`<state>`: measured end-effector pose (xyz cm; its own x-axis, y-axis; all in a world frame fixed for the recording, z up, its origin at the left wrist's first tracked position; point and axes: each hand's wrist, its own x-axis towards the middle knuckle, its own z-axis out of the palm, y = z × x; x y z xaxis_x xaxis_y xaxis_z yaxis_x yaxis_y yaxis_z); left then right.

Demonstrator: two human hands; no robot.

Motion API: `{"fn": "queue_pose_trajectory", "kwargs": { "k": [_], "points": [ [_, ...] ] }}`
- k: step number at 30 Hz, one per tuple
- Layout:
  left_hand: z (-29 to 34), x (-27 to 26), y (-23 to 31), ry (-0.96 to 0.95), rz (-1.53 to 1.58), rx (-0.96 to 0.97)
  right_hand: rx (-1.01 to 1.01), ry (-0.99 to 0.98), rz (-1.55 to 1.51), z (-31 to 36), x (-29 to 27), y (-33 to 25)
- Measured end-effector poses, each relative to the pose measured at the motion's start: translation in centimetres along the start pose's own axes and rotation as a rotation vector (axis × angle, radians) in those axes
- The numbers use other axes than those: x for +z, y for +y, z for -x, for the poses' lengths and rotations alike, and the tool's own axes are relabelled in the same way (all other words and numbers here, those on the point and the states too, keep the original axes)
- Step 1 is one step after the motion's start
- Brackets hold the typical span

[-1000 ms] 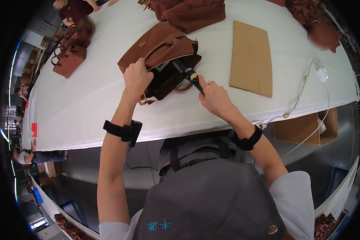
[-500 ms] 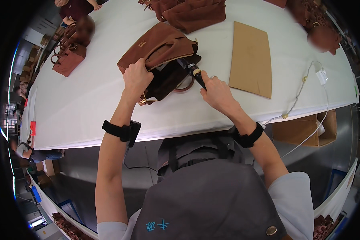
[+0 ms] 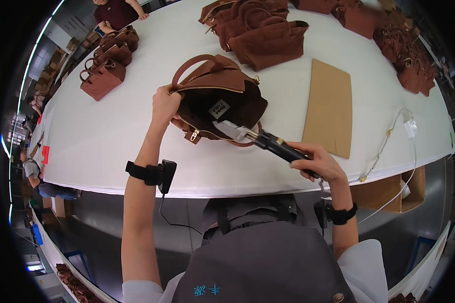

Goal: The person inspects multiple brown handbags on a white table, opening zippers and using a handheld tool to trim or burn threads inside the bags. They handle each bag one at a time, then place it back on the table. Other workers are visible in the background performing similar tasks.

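Observation:
A brown handbag (image 3: 227, 76) lies tipped on the white table with its zipped mouth toward me, showing a dark lining and a white label (image 3: 219, 109). My left hand (image 3: 165, 104) is closed on the left edge of that mouth, beside a handle. In my right hand (image 3: 319, 160) is a small hand-held iron (image 3: 280, 147), gripped by its black handle. Its flat metal head sits over the near side of the bag's opening. A gold zip pull (image 3: 194, 134) hangs at the bag's near left corner.
A flat cardboard sheet (image 3: 328, 106) lies right of the bag. More brown bags (image 3: 268, 43) are piled beyond it, with others (image 3: 103, 80) at far left and far right. A cord (image 3: 376, 156) crosses the right side; an open carton (image 3: 412, 189) stands below. Someone (image 3: 119, 15) is at the far left.
The iron has come back toward me, its metal head now plainly showing. The bag's mouth has opened wider, a handle now stands up, and my right hand has moved right and nearer.

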<state>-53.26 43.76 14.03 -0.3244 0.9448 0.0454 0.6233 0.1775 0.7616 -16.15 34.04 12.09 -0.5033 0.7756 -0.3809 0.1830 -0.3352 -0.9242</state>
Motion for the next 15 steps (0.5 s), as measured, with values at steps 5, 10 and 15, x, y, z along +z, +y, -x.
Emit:
{"fn": "queue_pose_trajectory", "kwargs": {
  "k": [5,10,15],
  "points": [
    [-7.7,-9.1,-5.8,-0.033,0.482,-0.349,-0.266,0.173,-0.552,1.3,-3.7,2.5],
    [-11.8,-18.2,-13.3,0.134,0.943,-0.398,-0.330,0.466,-0.616,-0.7,-4.2,3.1],
    [-16.8,-24.8,-22.6,0.180,0.997,-0.387,-0.387,0.681,-0.679,-2.3,-4.7,4.0]
  ]
}}
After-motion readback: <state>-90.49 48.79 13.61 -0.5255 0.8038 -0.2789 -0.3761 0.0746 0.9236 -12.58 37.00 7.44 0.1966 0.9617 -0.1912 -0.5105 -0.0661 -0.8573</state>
